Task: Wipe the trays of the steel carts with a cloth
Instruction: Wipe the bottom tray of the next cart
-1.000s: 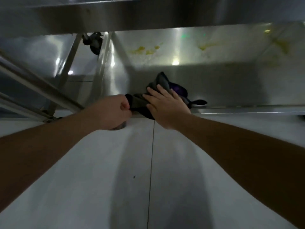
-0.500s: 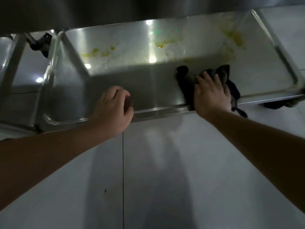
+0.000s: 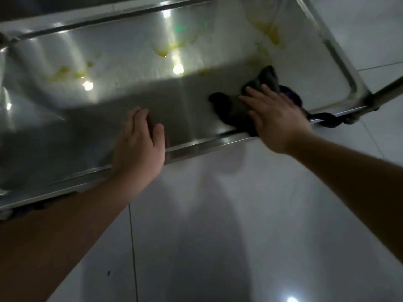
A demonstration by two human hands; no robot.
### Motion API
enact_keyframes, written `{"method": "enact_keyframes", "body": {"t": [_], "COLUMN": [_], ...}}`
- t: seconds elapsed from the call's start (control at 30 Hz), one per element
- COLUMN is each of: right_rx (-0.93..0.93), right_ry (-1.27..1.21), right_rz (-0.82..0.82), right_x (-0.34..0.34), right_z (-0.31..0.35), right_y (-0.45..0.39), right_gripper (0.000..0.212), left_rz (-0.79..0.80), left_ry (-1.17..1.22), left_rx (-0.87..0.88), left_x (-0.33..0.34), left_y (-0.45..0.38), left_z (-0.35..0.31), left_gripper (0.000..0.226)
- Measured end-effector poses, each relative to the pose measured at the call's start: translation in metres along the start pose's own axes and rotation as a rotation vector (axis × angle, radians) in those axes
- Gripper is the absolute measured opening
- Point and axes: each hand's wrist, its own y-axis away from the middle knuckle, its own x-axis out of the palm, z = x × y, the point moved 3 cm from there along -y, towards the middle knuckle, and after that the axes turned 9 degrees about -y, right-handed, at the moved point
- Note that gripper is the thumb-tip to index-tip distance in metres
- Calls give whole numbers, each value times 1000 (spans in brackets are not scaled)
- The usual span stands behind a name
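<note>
No brand, label or readable writing anywhere in view. One steel tray (image 3: 109,118), low and wide, seen from above at a slant; far edge cut off by the top of the frame, left end running out past the left edge. Upper part of the cart hidden, only one slanted leg (image 3: 390,89) showing at the right corner. One dark cloth (image 3: 233,107) lying bunched on the tray floor toward the right end, draped partly over the near rim, with a loose strip trailing off to the right along that rim; purple patch at its right side, hard to make out. Right hand (image 3: 277,116) flat on top of the cloth, fingers straight and slightly spread, pressing it down; cloth partly covered by the palm. Left hand (image 3: 139,147) resting over the near rim at about the middle, fingers close together and bent a little onto the tray floor, thumb on the inner side; nothing held. Several yellow smears (image 3: 163,52) on the far half of the tray: roughly three patches, left, centre and right corner, edges blurred by glare. About four bright light reflections on the steel. Pale tiled floor (image 3: 218,225) below, crossed by one dark grout line and a broad shadow. Both forearms bare, cut off by the frame edges.
</note>
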Motion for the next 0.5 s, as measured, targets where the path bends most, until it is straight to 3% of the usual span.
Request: {"method": "enact_keyframes", "body": {"t": [0.17,0.3,0.4,0.5], "right_rx": [373,647,584,239], "right_ry": [27,-36,-104,-10], "right_rz": [-69,-158,-129,-43], "right_x": [-44,-48,-38,-12], "right_z": [-126,-133,-84,-6], "right_y": [8,-12,-26,-27], "right_gripper": [61,58,56,52], "left_rz": [17,26,37,20], "left_ry": [-133,-201,-221,-240], "left_rx": [58,85,81,86], "left_x": [4,3,3,4], "left_y": [3,4,5,5], "left_z": [-2,-4,-5,-4], "left_gripper": [58,61,62,62]}}
